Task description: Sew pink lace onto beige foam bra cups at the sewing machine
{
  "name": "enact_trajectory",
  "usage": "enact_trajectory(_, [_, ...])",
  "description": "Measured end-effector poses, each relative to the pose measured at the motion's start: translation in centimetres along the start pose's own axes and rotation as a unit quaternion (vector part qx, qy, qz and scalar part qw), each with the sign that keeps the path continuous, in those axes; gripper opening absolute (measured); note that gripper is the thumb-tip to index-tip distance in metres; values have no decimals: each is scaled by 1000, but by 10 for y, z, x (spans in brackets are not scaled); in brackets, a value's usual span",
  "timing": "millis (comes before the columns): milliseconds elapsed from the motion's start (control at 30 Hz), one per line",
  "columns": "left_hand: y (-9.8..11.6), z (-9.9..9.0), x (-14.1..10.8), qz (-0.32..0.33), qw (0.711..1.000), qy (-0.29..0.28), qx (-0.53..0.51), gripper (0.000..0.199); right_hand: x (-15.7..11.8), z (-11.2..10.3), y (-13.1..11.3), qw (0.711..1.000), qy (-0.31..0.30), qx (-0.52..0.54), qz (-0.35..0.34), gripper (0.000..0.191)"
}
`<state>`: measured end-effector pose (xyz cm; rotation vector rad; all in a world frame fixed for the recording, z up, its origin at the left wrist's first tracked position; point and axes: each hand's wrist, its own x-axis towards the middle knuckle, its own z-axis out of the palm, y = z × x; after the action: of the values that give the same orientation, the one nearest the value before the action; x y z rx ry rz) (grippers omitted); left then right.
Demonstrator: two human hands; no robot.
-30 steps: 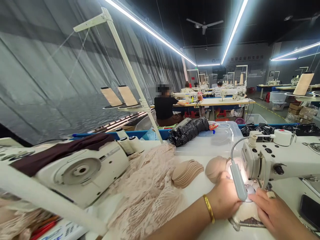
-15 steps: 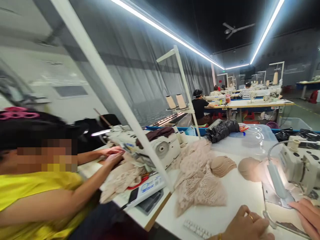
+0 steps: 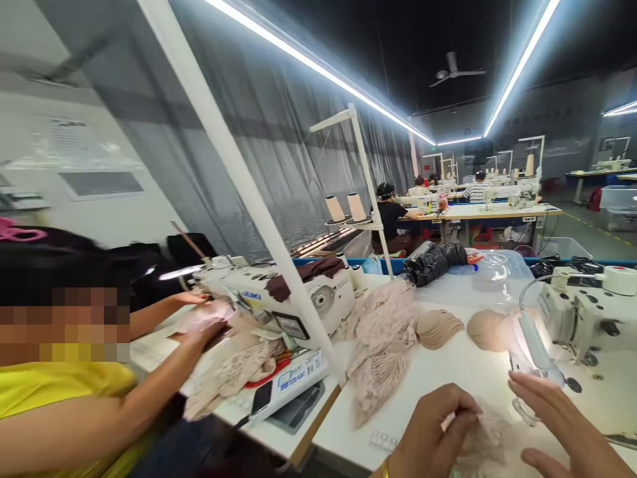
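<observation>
My left hand [image 3: 432,425] is closed, thumb and fingers pinching the edge of a piece of sheer beige lace [image 3: 490,441] over the white table. To its right, my right hand [image 3: 560,415] is open, with fingers stretched out beside the lace and in front of the sewing machine [image 3: 582,318]. A small lit lamp [image 3: 535,345] shines by the machine's needle area. Beyond my hands sit a fanned stack of beige moulded cups [image 3: 438,330] and another beige cup stack [image 3: 488,330]. A heap of beige lace fabric [image 3: 381,338] lies to the left.
At left, a co-worker in a yellow top [image 3: 64,411] handles fabric at another sewing machine [image 3: 318,299]. A white slanted post [image 3: 249,192] rises between the tables. Behind my table are a clear plastic bin [image 3: 497,275] and a black plastic-wrapped bundle [image 3: 432,262].
My view has shifted slightly right. My left hand now holds lace that did not show before. My right hand has moved left, away from the machine bed, and its fingers are raised.
</observation>
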<state>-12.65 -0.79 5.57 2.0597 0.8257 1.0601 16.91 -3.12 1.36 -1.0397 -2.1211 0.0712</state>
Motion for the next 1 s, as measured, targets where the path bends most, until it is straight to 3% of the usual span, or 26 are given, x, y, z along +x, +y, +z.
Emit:
enact_trajectory(100, [11,6,13,-102,982,32,-157,34,20,-2,-40,991,-14,101,88,34])
enact_trajectory(200, [1,17,22,-192,950,73,-235,47,23,3,-52,978,-2,135,158,40])
enact_trajectory(400, [-33,32,24,-303,926,32,-223,55,14,-5,-47,992,109,51,37,16])
enact_trajectory(467, [-33,26,23,-297,934,31,-199,55,15,-7,-51,989,122,64,58,24])
enact_trajectory(533, [-26,18,22,-252,952,11,-173,64,19,-4,-56,980,123,98,125,38])
enact_trajectory(633, [-9,12,23,-147,974,-111,-133,93,26,3,-61,953,84,166,240,54])
enact_trajectory(700, [-1,16,24,-123,968,-179,-123,85,29,6,-60,930,56,215,294,59])
enact_trajectory(767, [0,19,27,-152,966,-173,-115,67,31,7,-56,905,40,262,332,60])
enact_trajectory(900, [-12,8,43,-192,969,-157,-22,65,29,12,-42,852,-10,337,401,59])
enact_trajectory(1000, [-25,-7,73,-176,970,-161,37,53,30,21,-29,841,-9,346,415,58])
